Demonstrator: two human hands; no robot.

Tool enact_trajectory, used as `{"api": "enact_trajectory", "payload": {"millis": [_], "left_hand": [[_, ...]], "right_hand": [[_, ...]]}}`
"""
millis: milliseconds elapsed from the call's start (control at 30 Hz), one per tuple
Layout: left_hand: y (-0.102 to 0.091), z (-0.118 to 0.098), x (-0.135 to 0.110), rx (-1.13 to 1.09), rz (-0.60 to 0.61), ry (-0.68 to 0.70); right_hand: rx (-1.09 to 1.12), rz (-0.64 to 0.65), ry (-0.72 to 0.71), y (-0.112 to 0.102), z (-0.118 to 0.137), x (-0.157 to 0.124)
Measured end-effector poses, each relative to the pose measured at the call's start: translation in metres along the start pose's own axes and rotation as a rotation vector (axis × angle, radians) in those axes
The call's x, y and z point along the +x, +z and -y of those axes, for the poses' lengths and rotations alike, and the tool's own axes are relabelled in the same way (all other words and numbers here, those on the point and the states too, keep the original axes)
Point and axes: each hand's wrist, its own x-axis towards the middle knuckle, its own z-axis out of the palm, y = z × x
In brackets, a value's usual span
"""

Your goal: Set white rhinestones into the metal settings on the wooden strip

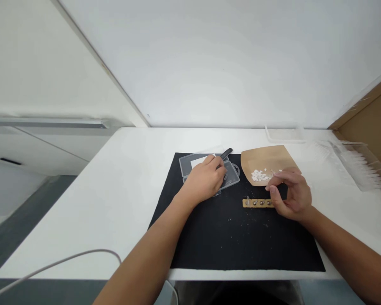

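The tan strip [252, 206], set with a row of small round metal pieces [255, 203], lay on the black mat [241, 241] that covered part of the white desk [120, 199], its right end hidden behind the right hand [292, 195]. That hand hung at the strip's end with thumb and forefinger drawn close, a narrow grip, while the left hand [206, 176], fingers curled, was bent over the open clear plastic case [231, 181], beyond the strip and to its left. The fingertips were covered or too small in this view, so I could not tell whether either grip held anything. A black handle [227, 153] poked out past the left knuckles, on the side away from the strip, and loose white pieces [258, 175] sat on kraft paper [266, 156] just beyond the strip. Good handling seemed to call for light pressure from the left fingers, so that the thin case did not skid or tip. The right wrist was best kept raised, since a nudge might have unsettled the metal pieces or scattered the white ones. A slow, small pinch would have suited parts this fine better than a full-handed grab.
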Motion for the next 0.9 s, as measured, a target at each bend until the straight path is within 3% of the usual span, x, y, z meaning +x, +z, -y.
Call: {"api": "enact_trajectory", "payload": {"millis": [300, 633, 900], "left_hand": [[0.007, 0.001, 0.001, -0.112, 0.062, 0.051], [0.011, 0.0, -0.001, -0.221, 0.013, -0.006], [0.008, -0.008, -0.002, -0.119, 0.07, -0.007]], "right_hand": [[0.036, -0.031, -0.019, 0.0, -0.001, 0.0], [0.073, -0.011, 0.068, 0.002, -0.004, -0.002], [0.1, 0.012, 0.134, 0.004, -0.006, -0.003]]}}
